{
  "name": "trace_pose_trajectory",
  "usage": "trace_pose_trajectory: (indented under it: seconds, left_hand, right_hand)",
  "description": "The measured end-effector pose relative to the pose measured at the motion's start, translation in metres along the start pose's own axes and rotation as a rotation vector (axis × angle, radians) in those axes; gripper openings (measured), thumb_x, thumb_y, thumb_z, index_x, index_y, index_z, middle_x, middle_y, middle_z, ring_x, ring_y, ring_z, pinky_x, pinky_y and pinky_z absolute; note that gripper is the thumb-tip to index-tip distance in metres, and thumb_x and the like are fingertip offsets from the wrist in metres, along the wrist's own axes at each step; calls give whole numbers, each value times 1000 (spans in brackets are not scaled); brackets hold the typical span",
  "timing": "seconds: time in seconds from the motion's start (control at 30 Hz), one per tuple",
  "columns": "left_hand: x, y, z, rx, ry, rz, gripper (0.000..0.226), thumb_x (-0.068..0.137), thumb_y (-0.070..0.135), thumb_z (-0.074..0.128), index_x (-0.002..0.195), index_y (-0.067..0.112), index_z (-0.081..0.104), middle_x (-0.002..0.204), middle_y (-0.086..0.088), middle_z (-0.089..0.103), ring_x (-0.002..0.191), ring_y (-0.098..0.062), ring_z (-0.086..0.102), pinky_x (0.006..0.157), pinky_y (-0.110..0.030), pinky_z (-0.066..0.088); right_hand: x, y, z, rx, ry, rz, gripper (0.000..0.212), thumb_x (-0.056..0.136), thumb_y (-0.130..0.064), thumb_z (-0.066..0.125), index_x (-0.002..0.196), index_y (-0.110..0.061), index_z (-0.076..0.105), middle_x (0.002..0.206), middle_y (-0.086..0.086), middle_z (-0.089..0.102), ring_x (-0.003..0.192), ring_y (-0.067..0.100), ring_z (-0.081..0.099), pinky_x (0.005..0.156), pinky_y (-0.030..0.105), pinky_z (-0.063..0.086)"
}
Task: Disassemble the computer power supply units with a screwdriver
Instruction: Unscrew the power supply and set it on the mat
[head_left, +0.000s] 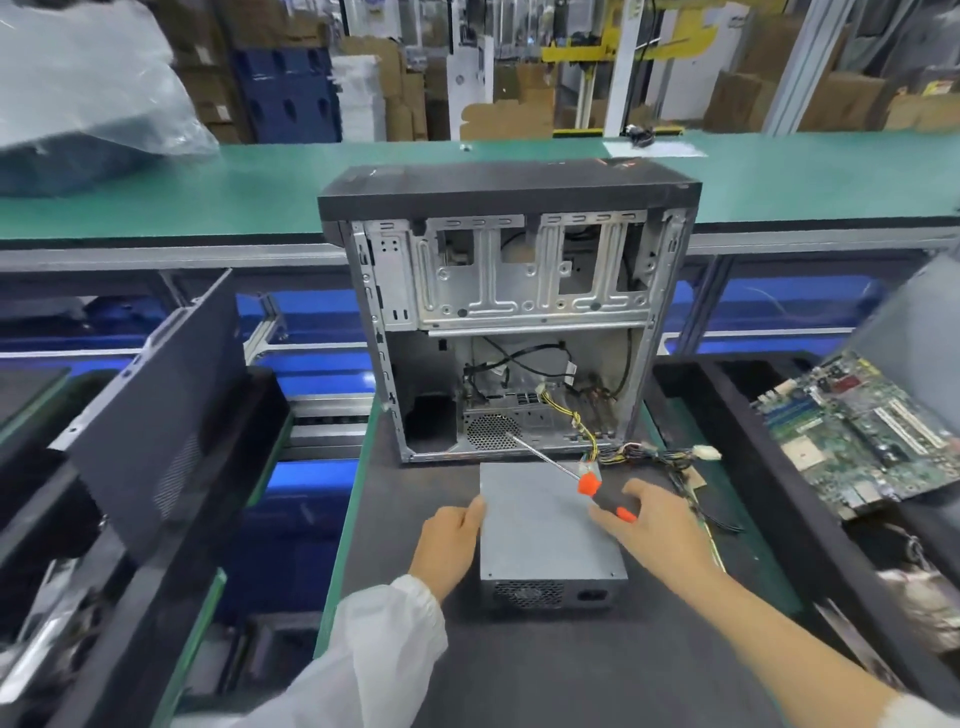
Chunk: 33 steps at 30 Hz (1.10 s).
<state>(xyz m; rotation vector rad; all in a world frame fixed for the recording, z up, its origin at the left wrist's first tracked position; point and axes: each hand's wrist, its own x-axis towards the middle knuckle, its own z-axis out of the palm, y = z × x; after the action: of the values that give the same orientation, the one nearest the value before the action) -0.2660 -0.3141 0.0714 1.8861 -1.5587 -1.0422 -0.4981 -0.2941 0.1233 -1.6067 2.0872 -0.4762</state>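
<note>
A grey power supply unit (540, 530) lies flat on the dark mat in front of me, its fan grille and socket facing me. Its bundle of coloured cables (644, 451) trails off to the right of the open computer case (509, 312). My left hand (449, 540) rests against the unit's left side with fingers straight. My right hand (660, 525) grips a screwdriver (597, 486) with an orange and black handle above the unit's right side. The shaft points up and left toward the case's bottom grille.
A dark side panel (156, 415) leans in the bin on the left. A green motherboard (862, 431) lies in the black tray at the right. A green conveyor (779, 176) runs behind the case, with a plastic-wrapped item (88, 104) at far left.
</note>
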Motion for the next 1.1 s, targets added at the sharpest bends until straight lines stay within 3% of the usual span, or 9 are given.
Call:
trace_pose_trajectory:
  seconds: [0.13, 0.2, 0.37, 0.53, 0.67, 0.83, 0.93, 1.0, 1.1]
  left_hand:
    - [0, 0, 7, -2, -25, -61, 59, 103, 45, 33, 55, 13, 42, 60, 3, 52, 58, -9, 47, 59, -28, 35]
    - [-1, 2, 10, 1, -21, -71, 58, 103, 45, 33, 55, 13, 37, 58, 1, 48, 56, -12, 44, 55, -25, 34]
    - [-6, 10, 14, 32, -13, -44, 54, 105, 39, 33, 62, 6, 43, 63, -5, 49, 61, -18, 44, 59, -29, 32]
    - [-27, 18, 28, 14, -47, -30, 55, 105, 37, 33, 55, 13, 33, 57, 3, 41, 52, -11, 38, 49, -23, 29]
    - [-34, 28, 37, 14, -51, -17, 54, 105, 35, 33, 57, 13, 30, 58, 2, 39, 53, -13, 36, 58, -30, 30]
    - [-29, 42, 27, 60, -51, -19, 49, 106, 35, 33, 64, 10, 39, 83, -18, 62, 81, -36, 59, 76, -37, 45]
    - [-27, 45, 26, 137, -48, -16, 48, 106, 32, 34, 90, -7, 56, 102, -25, 65, 97, -40, 61, 77, -37, 45]
    - [-26, 48, 24, 171, -55, -2, 47, 106, 31, 35, 96, -10, 56, 100, -22, 65, 95, -40, 61, 72, -34, 42]
    - [-22, 54, 19, 162, -38, 19, 45, 106, 29, 36, 70, 4, 45, 73, -9, 53, 72, -30, 52, 66, -31, 36]
  right_hand:
    - [1, -1, 12, -40, 36, -48, 23, 88, -43, 59, 95, -25, 48, 74, -1, 61, 70, 27, 58, 58, 32, 42]
    - [0, -3, 17, 34, 38, -25, 20, 89, -40, 57, 98, -24, 50, 76, 1, 60, 71, 27, 56, 57, 32, 40]
    - [0, -6, 22, 182, 41, 100, 29, 88, -24, 57, 64, -9, 50, 52, 0, 44, 53, 23, 40, 50, 29, 26]
    - [-5, 1, 9, 135, 69, 105, 35, 84, -17, 59, 55, -17, 41, 47, -2, 35, 47, 20, 33, 48, 27, 23]
    - [-7, 7, -3, 80, 88, 106, 30, 83, -15, 58, 57, -15, 44, 46, -2, 37, 45, 20, 32, 47, 27, 22]
    - [-6, 5, -11, 40, 86, 101, 32, 83, -14, 58, 56, -15, 42, 47, -1, 37, 45, 19, 32, 45, 27, 19]
    - [-13, 6, -7, 15, 82, 116, 41, 84, -16, 59, 53, -18, 32, 47, -1, 33, 45, 17, 30, 44, 28, 18]
    - [-13, 6, -6, 2, 90, 115, 44, 83, -15, 60, 53, -19, 29, 48, -1, 30, 45, 17, 28, 44, 29, 18]
    - [-8, 0, -14, 28, 136, 87, 44, 80, -13, 61, 52, -18, 29, 47, -1, 30, 45, 18, 28, 44, 29, 17]
